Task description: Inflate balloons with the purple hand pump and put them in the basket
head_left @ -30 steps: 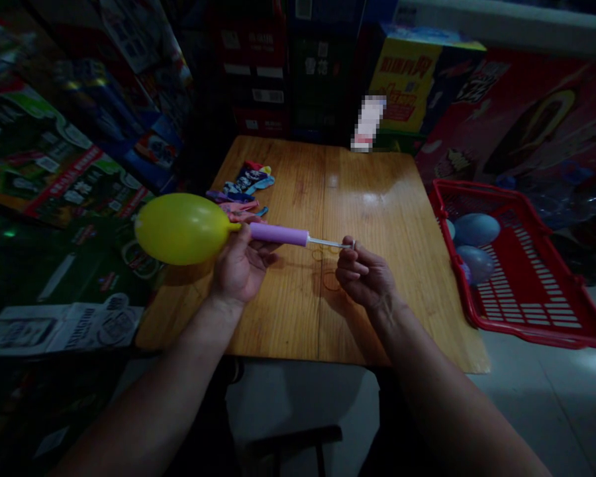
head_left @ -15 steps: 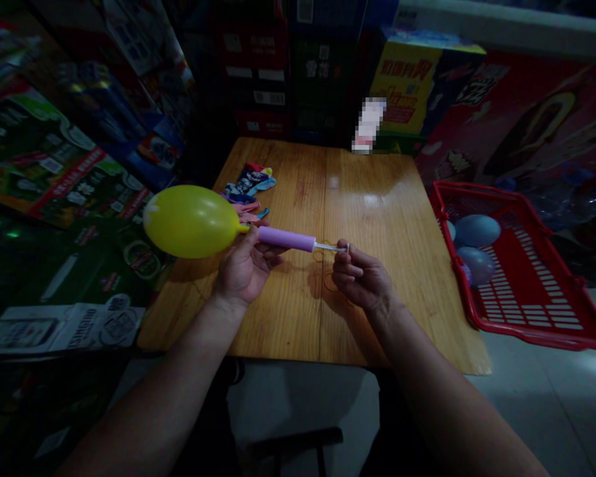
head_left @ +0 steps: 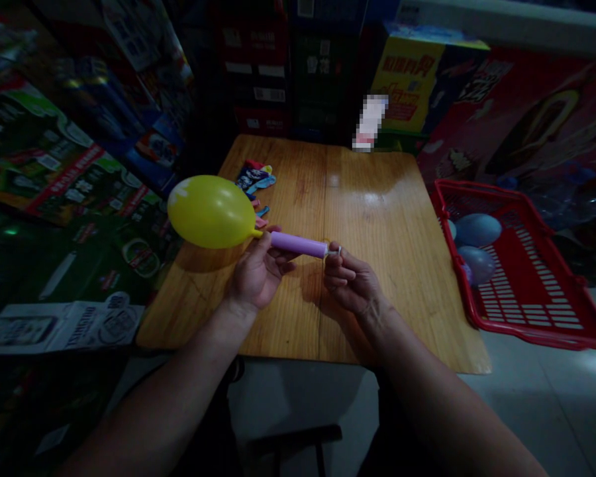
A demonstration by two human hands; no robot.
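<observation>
My left hand [head_left: 258,275] grips the barrel of a purple hand pump [head_left: 298,244] near its nozzle, where a blown-up yellow balloon [head_left: 211,212] is fitted. My right hand [head_left: 350,281] is closed on the pump's plunger handle [head_left: 336,252], which sits pushed in against the barrel. Both hands hover over the wooden table [head_left: 372,218]. A small pile of flat coloured balloons [head_left: 255,180] lies on the table behind the yellow one.
A red plastic basket [head_left: 526,291] to the right of the table holds inflated bluish balloons [head_left: 477,230]. Printed cartons [head_left: 69,179] are stacked along the left and back. Grey floor [head_left: 541,411] shows at lower right.
My right hand has pushed the plunger into the pump, so the rod no longer shows. The pump and yellow balloon have shifted right and slightly up.
</observation>
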